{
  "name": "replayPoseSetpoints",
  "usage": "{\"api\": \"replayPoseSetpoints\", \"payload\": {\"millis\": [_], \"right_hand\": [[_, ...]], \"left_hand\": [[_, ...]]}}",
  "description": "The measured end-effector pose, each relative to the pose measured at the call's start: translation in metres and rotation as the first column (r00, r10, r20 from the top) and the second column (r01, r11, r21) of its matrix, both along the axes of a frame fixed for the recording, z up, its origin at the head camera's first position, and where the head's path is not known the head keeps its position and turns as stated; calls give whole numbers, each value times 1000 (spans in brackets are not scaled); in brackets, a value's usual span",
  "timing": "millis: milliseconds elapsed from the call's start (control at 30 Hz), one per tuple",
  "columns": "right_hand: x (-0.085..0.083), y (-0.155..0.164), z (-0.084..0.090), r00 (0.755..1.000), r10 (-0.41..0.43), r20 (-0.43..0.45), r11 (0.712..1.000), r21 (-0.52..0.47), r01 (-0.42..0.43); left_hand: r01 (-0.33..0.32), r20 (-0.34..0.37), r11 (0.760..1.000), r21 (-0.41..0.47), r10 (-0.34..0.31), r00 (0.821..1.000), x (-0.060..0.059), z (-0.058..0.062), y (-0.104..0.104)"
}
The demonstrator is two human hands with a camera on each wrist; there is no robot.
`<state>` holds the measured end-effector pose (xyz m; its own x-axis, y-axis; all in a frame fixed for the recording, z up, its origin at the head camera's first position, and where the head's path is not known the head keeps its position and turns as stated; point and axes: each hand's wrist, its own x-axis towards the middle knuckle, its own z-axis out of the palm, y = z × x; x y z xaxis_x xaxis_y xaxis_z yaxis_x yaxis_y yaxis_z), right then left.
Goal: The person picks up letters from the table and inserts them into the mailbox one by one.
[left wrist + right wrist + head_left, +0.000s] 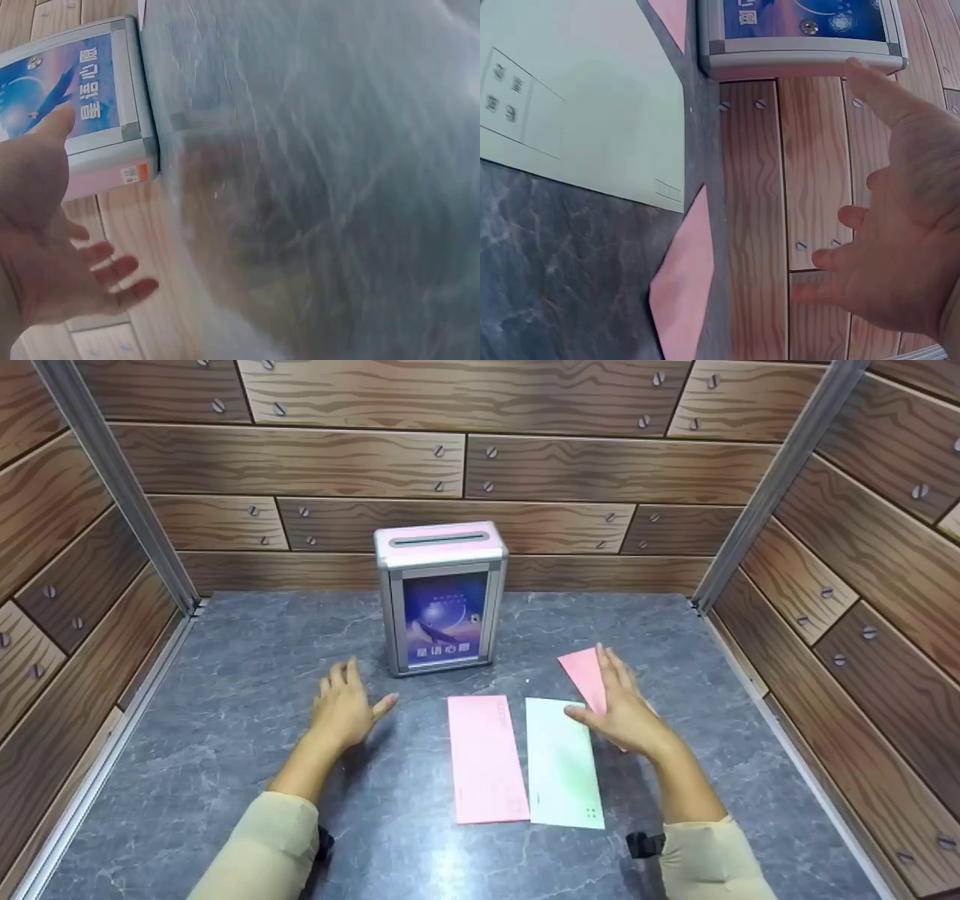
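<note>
While empty: both hands' grip (615, 709) wide, above envelopes (562, 761).

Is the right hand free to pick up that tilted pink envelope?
Probably yes: the right hand is open, holds nothing and hovers right over the tilted pink envelope, with nothing lying on it.

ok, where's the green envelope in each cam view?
Head: green envelope lies centre-right on the table, beside the pink envelope.
Left wrist: not in view.
Right wrist: fills the upper left.
Shared landmark: the slotted box with its blue poster, seen in all three.
</note>
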<state>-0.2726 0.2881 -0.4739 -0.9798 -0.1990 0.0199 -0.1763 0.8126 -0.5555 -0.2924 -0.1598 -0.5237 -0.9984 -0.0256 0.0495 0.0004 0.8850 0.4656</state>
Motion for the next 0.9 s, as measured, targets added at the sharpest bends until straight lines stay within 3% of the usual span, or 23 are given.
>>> {"api": "replayPoseSetpoints", "payload": {"millis": [100, 200, 300, 433, 633, 733, 900], "right_hand": [[1, -1, -7, 999, 33, 27, 997, -65, -32], [2, -3, -16, 997, 55, 57, 993, -109, -49], [4, -8, -24, 994, 80, 72, 989, -131, -70], [7, -20, -34, 990, 117, 78, 988, -114, -107], [17, -37, -46, 986, 151, 64, 988, -49, -148], [25, -43, -50, 982, 174, 76, 984, -49, -171], [36, -51, -56, 968, 235, 86, 972, -35, -233]], "left_hand": [[28, 40, 985, 169, -35, 999, -3, -4, 1], [70, 110, 932, 355, -116, 987, -7, -8, 2], [111, 158, 877, 468, -207, 965, -11, -11, 3], [133, 191, 831, 541, -275, 942, -14, -9, 9], [149, 186, 766, 625, -332, 925, -21, -7, 25], [163, 184, 768, 620, -344, 921, -25, -7, 33], [194, 170, 792, 579, -349, 922, -29, -11, 46]]}}
